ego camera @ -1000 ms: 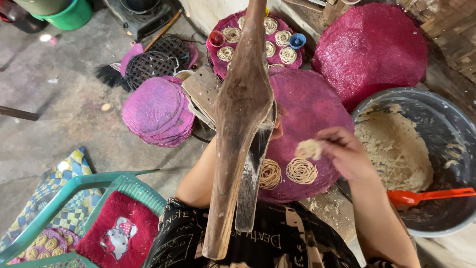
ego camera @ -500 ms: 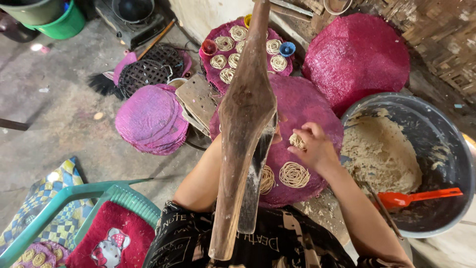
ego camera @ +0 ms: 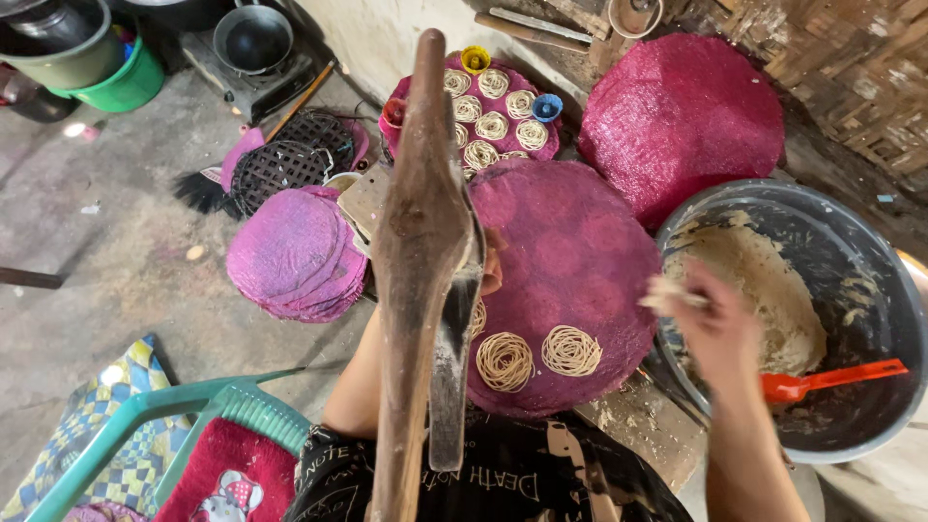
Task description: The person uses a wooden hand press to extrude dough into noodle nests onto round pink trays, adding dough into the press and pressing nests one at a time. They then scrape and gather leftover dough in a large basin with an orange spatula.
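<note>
A round pink woven mat (ego camera: 580, 261) lies in front of me with two coiled noodle nests (ego camera: 570, 350) near its front edge; a third shows partly behind the long wooden press lever (ego camera: 420, 242) that rises toward the camera. My right hand (ego camera: 710, 329) hovers at the mat's right edge, over the rim of the big grey dough bowl (ego camera: 764, 193), fingers pinched on a pale scrap of dough (ego camera: 667, 295). My left hand (ego camera: 491, 271) is mostly hidden behind the lever, and its grip cannot be made out.
An orange spatula (ego camera: 831, 379) rests in the bowl beside the dough (ego camera: 754, 280). Farther back lie a mat of noodle nests (ego camera: 503, 116) with small coloured cups, a large pink mat (ego camera: 677, 116), stacked purple mats (ego camera: 295, 256), a black basket (ego camera: 280, 159) and a green chair (ego camera: 193, 406).
My right hand has left the middle of the pink mat and swung right to the bowl's rim. The view has tipped slightly; the lever stays in place.
</note>
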Demonstrator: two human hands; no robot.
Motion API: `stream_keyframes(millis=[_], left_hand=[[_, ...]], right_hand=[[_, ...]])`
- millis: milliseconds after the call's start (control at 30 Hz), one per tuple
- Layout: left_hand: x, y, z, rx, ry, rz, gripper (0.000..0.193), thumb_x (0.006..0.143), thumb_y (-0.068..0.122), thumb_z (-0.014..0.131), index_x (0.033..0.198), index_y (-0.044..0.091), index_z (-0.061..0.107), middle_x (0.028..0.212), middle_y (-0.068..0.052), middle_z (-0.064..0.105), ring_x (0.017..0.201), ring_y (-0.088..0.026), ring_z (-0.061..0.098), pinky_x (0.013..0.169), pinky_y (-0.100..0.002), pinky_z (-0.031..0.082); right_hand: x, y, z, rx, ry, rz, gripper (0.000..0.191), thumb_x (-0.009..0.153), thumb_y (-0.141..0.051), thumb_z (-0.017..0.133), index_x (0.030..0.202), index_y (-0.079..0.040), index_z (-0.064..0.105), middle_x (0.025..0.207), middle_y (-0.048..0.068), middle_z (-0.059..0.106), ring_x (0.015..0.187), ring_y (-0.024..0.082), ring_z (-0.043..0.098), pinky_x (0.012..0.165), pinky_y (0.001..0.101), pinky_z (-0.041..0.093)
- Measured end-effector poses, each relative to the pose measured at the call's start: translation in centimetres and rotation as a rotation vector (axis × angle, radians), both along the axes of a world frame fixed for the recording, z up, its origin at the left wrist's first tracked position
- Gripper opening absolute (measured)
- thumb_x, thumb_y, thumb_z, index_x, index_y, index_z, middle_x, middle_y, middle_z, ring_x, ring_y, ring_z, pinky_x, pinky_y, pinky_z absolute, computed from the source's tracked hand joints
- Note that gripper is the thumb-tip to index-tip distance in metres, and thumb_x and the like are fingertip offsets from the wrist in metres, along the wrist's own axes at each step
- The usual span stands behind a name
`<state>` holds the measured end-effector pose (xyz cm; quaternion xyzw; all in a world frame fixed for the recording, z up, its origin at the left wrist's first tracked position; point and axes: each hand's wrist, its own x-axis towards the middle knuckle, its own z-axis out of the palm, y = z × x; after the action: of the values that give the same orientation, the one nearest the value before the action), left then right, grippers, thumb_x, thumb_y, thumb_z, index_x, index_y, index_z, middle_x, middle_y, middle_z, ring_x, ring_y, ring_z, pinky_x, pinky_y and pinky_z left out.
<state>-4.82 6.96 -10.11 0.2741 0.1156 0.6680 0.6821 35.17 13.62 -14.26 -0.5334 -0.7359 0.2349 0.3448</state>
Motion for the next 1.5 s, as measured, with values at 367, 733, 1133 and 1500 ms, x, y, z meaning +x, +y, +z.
stream_keyframes(millis=[367, 733, 1133, 1500], left_hand=[[8.9, 5.3, -6.1, 0.270, 1.452, 0.542, 0.054, 0.073, 0.031, 0.085, 0.118, 0.008, 0.068, 0.119, -0.019, 0.068, 0.106, -0.034, 0.068, 0.095, -0.044, 0.057], [3.5, 11.0, 3.2, 0.287, 0.033, -0.331, 0.079, 0.106, 0.063, 0.052, 0.158, 0.005, 0.040, 0.157, -0.022, 0.047, 0.146, -0.038, 0.048, 0.128, -0.057, 0.033], [3.2, 14.1, -0.8, 0.186, -0.312, -0.237, 0.087, 0.096, 0.076, 0.043, 0.160, 0.018, 0.032, 0.101, -0.005, 0.061, 0.100, -0.026, 0.064, 0.104, -0.049, 0.048], [3.8, 13.2, -1.8, 0.187, -0.370, -0.147, 0.082, 0.095, 0.079, 0.040, 0.153, 0.020, 0.040, 0.078, -0.001, 0.057, 0.079, -0.024, 0.062, 0.092, -0.047, 0.053]], right_hand=[[3.2, -3.9, 2.5, -0.497, 0.395, 0.336, 0.067, 0.086, -0.044, 0.071, 0.137, -0.005, 0.055, 0.132, 0.012, 0.066, 0.120, 0.025, 0.062, 0.102, 0.0378, 0.050], [-0.8, -5.3, 7.8, -1.050, 0.587, 0.570, 0.124, 0.070, -0.087, 0.052, 0.159, -0.005, 0.024, 0.128, 0.021, 0.061, 0.104, 0.030, 0.063, 0.086, 0.0435, 0.053], [1.6, -1.2, 3.9, -1.206, 0.366, 0.314, 0.097, 0.084, -0.073, 0.050, 0.152, -0.005, 0.042, 0.119, 0.019, 0.064, 0.103, 0.036, 0.066, 0.091, 0.0460, 0.052], [6.2, 1.2, 1.6, -1.043, 0.122, 0.460, 0.070, 0.091, -0.058, 0.056, 0.111, 0.007, 0.072, 0.099, 0.019, 0.082, 0.089, 0.030, 0.076, 0.082, 0.0424, 0.059]])
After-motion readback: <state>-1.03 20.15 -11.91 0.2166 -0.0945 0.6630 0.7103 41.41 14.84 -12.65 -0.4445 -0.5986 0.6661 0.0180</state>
